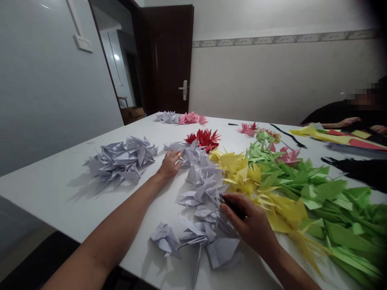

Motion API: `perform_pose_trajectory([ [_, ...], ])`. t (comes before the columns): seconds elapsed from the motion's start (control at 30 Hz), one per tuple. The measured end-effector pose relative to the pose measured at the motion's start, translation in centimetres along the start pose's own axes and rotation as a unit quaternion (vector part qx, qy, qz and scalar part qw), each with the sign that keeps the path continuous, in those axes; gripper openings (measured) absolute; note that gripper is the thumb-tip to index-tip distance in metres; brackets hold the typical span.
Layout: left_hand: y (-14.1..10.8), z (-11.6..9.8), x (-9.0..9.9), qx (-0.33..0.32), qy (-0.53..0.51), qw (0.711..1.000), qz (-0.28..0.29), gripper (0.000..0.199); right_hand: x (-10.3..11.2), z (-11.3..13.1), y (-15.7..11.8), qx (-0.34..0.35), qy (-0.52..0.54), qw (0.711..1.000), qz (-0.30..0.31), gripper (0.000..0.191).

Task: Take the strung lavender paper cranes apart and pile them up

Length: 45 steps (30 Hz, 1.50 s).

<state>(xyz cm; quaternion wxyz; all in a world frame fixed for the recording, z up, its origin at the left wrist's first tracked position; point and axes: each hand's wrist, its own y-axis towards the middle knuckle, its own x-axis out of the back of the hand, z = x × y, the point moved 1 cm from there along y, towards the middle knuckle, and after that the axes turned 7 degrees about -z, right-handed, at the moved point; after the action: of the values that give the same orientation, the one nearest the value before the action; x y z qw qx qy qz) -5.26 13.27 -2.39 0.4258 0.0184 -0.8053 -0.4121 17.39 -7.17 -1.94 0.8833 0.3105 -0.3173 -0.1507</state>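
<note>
Left hand (169, 165) spread flat, fingertips on lavender origami cranes (193, 157) — right hand (249, 223) pinching a black pen (233, 207), just beside yellow origami cranes (234, 167)

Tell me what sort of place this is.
Probably an indoor craft workroom: a long white table covered in heaps of folded paper shapes, coloured paper sheets beside another person, and a plain room with a wooden door.

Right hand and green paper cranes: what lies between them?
Yellow paper cranes lie between the right hand and the green paper cranes, in the head view.
</note>
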Motion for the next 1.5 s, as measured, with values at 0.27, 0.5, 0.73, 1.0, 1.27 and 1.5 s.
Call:
perform_pose_trajectory([
  [0.27, -1.0, -7.0, 2.6, 0.02, -0.176, 0.973, -0.149, 0.031, 0.2, 0.6, 0.1, -0.009, 0.014, 1.0, -0.02, 0.018],
  [0.5, -3.1, -11.5, 2.1, -0.089, -0.231, 0.965, -0.085, 0.039, 0.6, 1.5, 0.2, -0.008, 0.051, 0.998, -0.041, 0.016],
  [0.73, -3.9, -12.9, 2.0, -0.105, -0.285, 0.95, -0.076, 0.05, 0.4, 1.1, -0.2, -0.028, 0.093, 0.994, -0.056, 0.02],
  [1.0, -4.6, -13.7, 1.8, -0.028, -0.361, 0.93, -0.062, 0.047, 0.2, 0.9, 0.1, -0.161, 0.249, 0.952, -0.075, 0.024],
  [1.27, -4.4, -14.1, 2.5, -0.146, -0.288, 0.941, -0.102, 0.043, -0.1, 0.1, 0.3, -0.2, 0.246, 0.946, -0.064, 0.03],
  [1.5, -4.3, -14.3, 3.1, -0.221, -0.237, 0.939, -0.118, 0.045, -0.2, -0.2, 0.7, -0.228, 0.296, 0.926, -0.06, 0.029],
])
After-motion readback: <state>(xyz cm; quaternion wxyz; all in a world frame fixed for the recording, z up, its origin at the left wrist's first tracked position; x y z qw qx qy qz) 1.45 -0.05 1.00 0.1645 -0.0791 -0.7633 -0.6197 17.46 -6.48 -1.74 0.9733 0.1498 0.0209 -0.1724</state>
